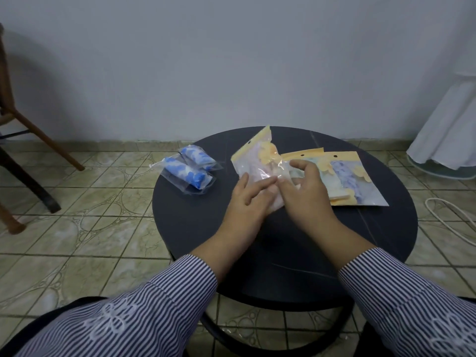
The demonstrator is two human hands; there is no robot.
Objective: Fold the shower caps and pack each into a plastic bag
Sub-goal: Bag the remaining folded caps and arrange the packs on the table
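A single wide-angle camera is worn on the person's head and faces forward and steeply downward onto a round dark table, which occupies the centre of the frame at close range. Both striped sleeves enter from the bottom edge, so the left hand and right hand sit at mid-frame, near the lens. The upper half of the frame takes in a plain wall, with tiled floor at left and right; no second view overlaps this one.

Dim, flat indoor light; soft shadows, wide-angle bending at edges.
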